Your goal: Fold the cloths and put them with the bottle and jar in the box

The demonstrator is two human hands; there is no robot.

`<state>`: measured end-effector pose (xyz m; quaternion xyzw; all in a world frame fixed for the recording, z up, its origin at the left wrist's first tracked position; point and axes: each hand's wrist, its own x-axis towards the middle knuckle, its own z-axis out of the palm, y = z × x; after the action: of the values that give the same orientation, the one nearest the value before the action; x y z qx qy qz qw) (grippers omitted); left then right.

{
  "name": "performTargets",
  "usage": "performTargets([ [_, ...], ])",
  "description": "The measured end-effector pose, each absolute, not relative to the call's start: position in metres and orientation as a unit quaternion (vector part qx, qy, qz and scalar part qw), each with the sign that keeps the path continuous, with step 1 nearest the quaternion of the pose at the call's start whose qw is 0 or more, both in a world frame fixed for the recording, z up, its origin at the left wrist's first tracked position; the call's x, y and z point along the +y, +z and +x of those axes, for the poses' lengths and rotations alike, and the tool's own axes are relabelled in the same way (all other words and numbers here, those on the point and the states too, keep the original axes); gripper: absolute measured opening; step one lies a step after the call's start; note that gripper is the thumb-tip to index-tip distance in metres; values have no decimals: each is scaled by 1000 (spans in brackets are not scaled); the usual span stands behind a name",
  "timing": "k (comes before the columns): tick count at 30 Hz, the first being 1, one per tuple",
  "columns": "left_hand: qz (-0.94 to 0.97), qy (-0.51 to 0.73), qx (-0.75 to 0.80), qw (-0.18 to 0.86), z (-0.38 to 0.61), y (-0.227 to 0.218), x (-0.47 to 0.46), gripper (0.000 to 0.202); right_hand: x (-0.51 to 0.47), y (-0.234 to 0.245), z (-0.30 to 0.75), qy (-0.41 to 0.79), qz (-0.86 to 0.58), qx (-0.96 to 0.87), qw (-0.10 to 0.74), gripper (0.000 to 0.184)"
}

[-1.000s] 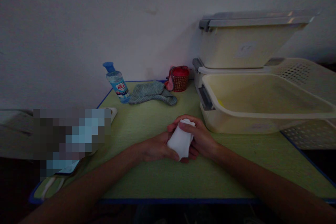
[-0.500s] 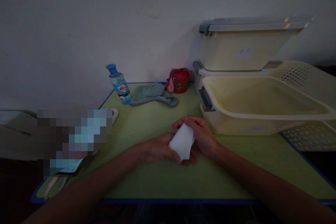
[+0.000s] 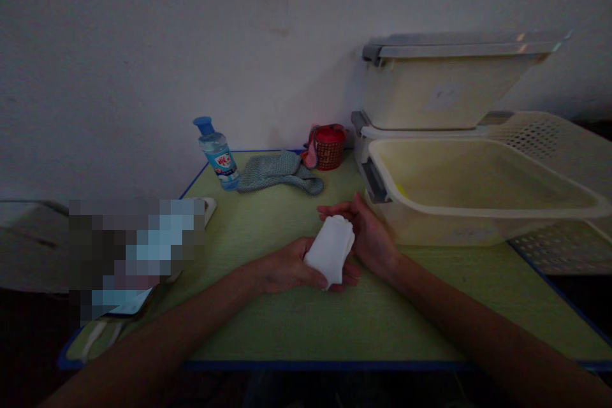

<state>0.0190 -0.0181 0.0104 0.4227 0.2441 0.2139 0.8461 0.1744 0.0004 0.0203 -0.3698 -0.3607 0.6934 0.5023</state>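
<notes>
A small stack of white cards (image 3: pixel 329 248), its far corners slightly fanned, lies tilted above the table. My left hand (image 3: pixel 289 266) is closed around it, thumb on the near edge and fingertips showing past the right side. My right hand (image 3: pixel 375 239) is beside the stack's right edge, thumb raised and fingers apart. Whether its hidden fingers touch the cards I cannot tell. The faces turned up look plain white.
A cream bin (image 3: pixel 430 223) stands at the right, with a lidded box (image 3: pixel 421 89) behind it. At the back are a blue bottle (image 3: pixel 220 156), a grey cloth (image 3: pixel 277 172) and a small red basket (image 3: pixel 329 148). A blurred-out phone-like object (image 3: pixel 131 303) lies left on the green table (image 3: pixel 335 331).
My right thumb has lifted off the top of the cards and the hand has opened. The cards' far corners now show fanned. My left hand has stayed nearly in place.
</notes>
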Motion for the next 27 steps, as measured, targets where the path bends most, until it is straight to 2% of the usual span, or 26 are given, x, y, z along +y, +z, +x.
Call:
performTargets([
  [5, 405, 238, 258, 844, 21, 8, -17, 49, -8, 22, 172, 736, -299, -421, 439, 44],
  [9, 398, 235, 238, 854, 21, 5, -15, 51, -11, 21, 173, 716, -270, -471, 439, 44],
  [13, 390, 235, 239, 858, 21, 3, -14, 60, -11, 22, 174, 715, -264, -475, 439, 53],
  [18, 398, 243, 247, 850, 22, 6, -16, 65, -12, 21, 170, 689, -309, -480, 446, 34],
  [27, 395, 274, 318, 817, 32, 15, -23, 63, -16, 22, 165, 672, -277, -519, 449, 32],
])
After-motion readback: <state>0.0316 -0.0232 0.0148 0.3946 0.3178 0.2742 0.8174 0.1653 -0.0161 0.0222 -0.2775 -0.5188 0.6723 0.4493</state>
